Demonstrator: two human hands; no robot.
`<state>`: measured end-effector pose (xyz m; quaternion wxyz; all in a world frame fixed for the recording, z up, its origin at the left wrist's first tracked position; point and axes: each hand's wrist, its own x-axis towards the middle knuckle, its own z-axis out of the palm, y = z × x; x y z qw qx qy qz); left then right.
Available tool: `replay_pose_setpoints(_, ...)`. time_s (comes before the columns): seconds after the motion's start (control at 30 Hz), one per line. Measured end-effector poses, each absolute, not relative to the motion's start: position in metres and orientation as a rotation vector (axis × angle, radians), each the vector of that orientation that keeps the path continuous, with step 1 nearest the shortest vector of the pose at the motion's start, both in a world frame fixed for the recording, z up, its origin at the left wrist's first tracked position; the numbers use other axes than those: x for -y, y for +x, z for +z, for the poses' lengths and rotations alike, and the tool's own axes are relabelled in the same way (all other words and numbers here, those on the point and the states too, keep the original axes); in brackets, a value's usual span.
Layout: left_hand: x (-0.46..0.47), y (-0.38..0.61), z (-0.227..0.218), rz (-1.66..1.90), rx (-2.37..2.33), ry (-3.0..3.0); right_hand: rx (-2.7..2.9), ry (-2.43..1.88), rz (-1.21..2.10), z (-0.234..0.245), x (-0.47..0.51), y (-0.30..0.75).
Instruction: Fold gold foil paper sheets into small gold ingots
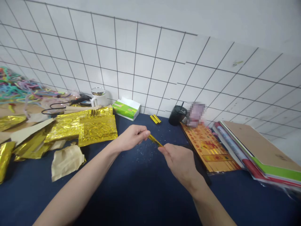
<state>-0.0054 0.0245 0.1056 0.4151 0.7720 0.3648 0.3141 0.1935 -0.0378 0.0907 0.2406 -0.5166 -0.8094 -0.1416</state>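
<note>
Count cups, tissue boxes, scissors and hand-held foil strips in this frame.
Cups: 2 (white handled mug, round black cup)
Green-and-white cardboard tissue box: 1
Black-handled scissors: 1
Narrow gold foil strip, pinched by left hand and right hand: 1
Total: 5

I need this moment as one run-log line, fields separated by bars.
left hand: pinches gold foil strip | right hand: pinches its other end | surface: blue cloth | nearby: gold foil sheets
</note>
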Motion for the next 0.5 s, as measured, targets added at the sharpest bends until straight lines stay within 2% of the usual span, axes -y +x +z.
replay_pose_setpoints(0.1,-0.026,-0.006,0.104,0.716,-0.930,1.785,2.193,-1.341,-0.587,0.089,0.038,0.194)
replay_pose_setpoints(0.23,-0.023,-0.004,0.109,0.638,-0.945,1.726,2.227,-1.340,-0.530,0.092,0.038,0.193)
replay_pose_setpoints(0.3,-0.020,-0.003,0.112,0.647,-0.952,1.758,2.226,-1.391,-0.308,0.096,0.037,0.194)
replay_pose_setpoints(0.5,-0.005,0.010,0.115,0.621,-0.948,2.124,2.110,-1.488,0.650,0.105,0.033,0.193)
